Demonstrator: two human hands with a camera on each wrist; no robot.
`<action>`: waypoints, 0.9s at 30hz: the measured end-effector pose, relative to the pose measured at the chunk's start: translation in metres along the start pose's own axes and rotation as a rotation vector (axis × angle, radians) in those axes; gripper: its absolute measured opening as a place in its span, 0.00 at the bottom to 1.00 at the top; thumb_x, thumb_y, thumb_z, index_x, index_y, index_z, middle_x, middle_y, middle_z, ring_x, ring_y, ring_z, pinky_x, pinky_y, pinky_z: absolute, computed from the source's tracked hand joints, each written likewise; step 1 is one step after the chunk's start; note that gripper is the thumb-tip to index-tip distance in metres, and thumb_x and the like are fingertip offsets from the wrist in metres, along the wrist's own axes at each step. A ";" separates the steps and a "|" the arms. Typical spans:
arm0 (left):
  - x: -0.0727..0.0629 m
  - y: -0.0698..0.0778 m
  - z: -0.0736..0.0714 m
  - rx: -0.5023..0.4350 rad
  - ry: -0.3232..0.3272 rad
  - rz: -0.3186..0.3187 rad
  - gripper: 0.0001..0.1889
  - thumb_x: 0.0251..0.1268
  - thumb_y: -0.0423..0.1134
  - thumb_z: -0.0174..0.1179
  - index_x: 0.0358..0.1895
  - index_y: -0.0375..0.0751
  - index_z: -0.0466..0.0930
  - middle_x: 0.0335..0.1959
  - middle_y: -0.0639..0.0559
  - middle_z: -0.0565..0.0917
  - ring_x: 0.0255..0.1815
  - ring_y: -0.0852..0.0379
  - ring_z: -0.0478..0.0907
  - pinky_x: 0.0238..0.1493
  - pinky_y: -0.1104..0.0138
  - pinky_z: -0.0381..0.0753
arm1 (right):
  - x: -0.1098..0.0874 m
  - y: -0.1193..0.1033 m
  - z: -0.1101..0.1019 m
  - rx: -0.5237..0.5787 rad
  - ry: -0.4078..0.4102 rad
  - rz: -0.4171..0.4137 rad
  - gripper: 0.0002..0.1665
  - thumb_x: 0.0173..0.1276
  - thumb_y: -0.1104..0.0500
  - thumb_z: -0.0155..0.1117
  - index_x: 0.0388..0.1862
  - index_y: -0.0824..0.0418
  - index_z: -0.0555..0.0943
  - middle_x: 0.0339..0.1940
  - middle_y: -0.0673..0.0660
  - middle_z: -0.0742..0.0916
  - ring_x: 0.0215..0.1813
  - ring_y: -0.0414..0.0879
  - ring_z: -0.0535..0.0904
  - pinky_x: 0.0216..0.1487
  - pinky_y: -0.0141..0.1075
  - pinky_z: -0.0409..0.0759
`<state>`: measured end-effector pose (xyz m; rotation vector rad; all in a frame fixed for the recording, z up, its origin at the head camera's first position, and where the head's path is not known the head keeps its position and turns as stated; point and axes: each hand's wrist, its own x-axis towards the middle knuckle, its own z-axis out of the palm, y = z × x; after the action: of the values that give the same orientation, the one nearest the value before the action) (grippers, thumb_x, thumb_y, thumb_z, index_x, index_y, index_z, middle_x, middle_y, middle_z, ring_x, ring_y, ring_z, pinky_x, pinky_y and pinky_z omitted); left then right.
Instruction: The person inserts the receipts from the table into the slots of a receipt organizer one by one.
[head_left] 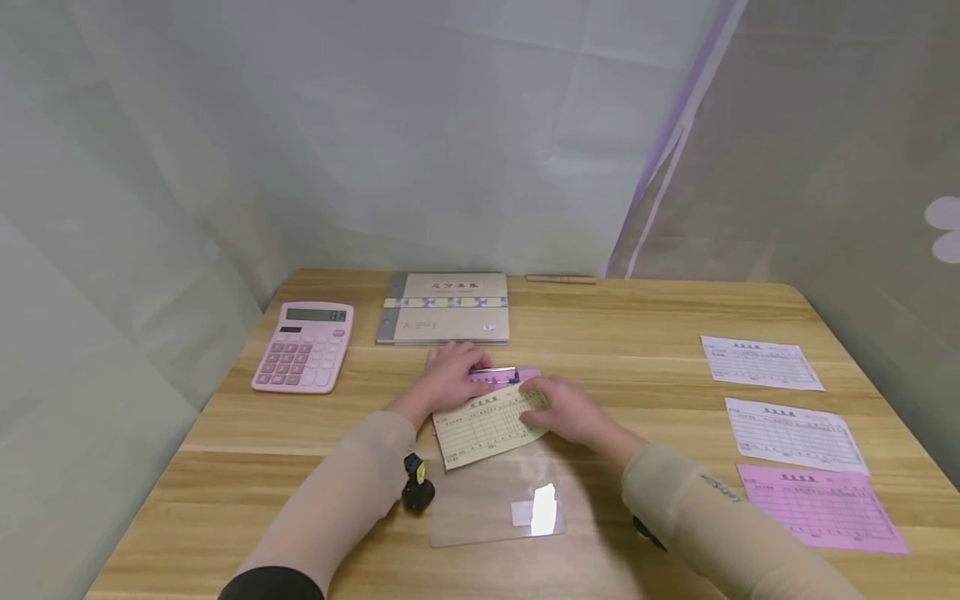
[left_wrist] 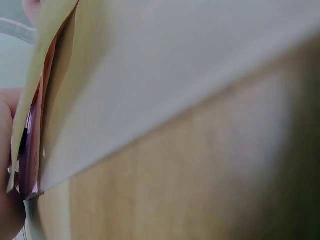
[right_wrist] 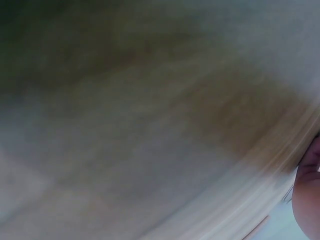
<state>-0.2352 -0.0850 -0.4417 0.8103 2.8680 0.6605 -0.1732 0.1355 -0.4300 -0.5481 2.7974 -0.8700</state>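
Observation:
A clear clipboard (head_left: 487,521) lies flat in the middle of the wooden table, its metal clip at the far end. My left hand (head_left: 452,375) grips that clip end; its thumb is hidden in the head view. Under the clip shows part of a pink slip (head_left: 529,374). Tilted across the board is a yellow printed slip (head_left: 483,429), whose right end my right hand (head_left: 566,410) pinches. In the left wrist view, the yellow slip (left_wrist: 25,95) stands apart from the layers beneath it. The right wrist view is mostly blurred, with a bit of hand (right_wrist: 307,195) at its edge.
A pink calculator (head_left: 303,347) stands at the left. Behind the hands lie an account book (head_left: 453,325) and a pen (head_left: 561,279). On the right are two white slips (head_left: 761,363) and another pink slip (head_left: 821,507). Curtain-like sheets hang around the table.

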 end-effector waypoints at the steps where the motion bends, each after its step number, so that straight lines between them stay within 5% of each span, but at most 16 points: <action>1: 0.000 0.000 0.000 0.005 0.006 0.003 0.21 0.56 0.57 0.62 0.49 0.51 0.78 0.47 0.58 0.75 0.48 0.56 0.66 0.55 0.57 0.57 | 0.000 0.000 0.000 -0.002 0.000 0.002 0.25 0.56 0.54 0.71 0.53 0.57 0.78 0.49 0.57 0.83 0.50 0.52 0.77 0.53 0.47 0.73; 27: 0.011 -0.005 -0.008 -0.002 -0.064 0.078 0.16 0.60 0.52 0.61 0.45 0.46 0.80 0.40 0.57 0.77 0.44 0.56 0.72 0.52 0.57 0.59 | 0.006 -0.004 0.002 0.010 0.021 0.059 0.27 0.59 0.52 0.69 0.55 0.61 0.75 0.50 0.60 0.83 0.53 0.55 0.77 0.55 0.47 0.72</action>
<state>-0.2483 -0.0859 -0.4363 0.9300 2.7910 0.6338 -0.1777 0.1294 -0.4296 -0.4556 2.8113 -0.8824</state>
